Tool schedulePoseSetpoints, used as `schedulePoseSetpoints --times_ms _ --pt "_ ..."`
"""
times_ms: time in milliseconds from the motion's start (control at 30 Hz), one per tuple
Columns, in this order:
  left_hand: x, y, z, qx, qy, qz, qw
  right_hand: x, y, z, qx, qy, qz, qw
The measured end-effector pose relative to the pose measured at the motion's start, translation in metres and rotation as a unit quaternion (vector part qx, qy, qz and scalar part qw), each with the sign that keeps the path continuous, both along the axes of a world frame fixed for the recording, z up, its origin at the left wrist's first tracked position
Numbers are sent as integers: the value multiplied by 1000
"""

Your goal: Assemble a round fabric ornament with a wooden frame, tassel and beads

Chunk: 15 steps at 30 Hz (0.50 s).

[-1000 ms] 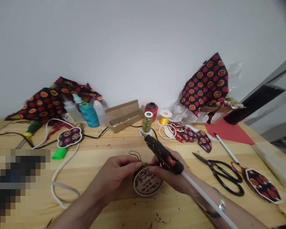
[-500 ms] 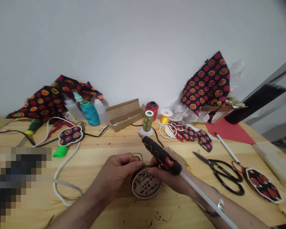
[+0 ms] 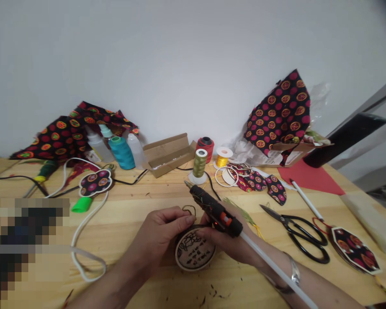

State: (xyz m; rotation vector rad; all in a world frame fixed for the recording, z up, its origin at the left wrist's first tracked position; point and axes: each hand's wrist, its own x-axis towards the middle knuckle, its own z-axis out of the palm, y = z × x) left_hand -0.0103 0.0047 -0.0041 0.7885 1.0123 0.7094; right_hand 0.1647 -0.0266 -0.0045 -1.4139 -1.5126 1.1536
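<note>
My left hand (image 3: 159, 236) pinches the top edge of a round wooden ornament (image 3: 193, 253) with dark cut-out patterns, beside a small cord loop (image 3: 189, 210). My right hand (image 3: 231, 242) grips a black glue gun (image 3: 212, 208) with an orange trigger part, and its fingers also touch the ornament's right edge. The gun's nozzle points up and left, away from the ornament. A white glue stick (image 3: 273, 268) juts from the gun's back over my right forearm. Both hands rest low on the wooden table (image 3: 138, 201).
Black scissors (image 3: 296, 231) and a white pen (image 3: 305, 199) lie to the right, beside fabric-covered shapes (image 3: 354, 249). Thread spools (image 3: 199, 163), bottles (image 3: 98, 143), a cardboard tray (image 3: 167, 154) and patterned fabric (image 3: 70, 128) line the back wall. A white cable (image 3: 83, 223) loops at the left.
The ornament and both hands have shifted slightly left and toward me. The glue gun has tilted a little, its nozzle now further left.
</note>
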Motion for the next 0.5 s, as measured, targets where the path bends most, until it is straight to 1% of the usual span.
schedulePoseSetpoints --times_ms 267,500 --pt "-4 4 5 31 19 -20 999 4 2 1 -6 -8 -30 1000" --pt "-7 5 4 95 77 -32 992 7 2 -1 10 -33 -31 999"
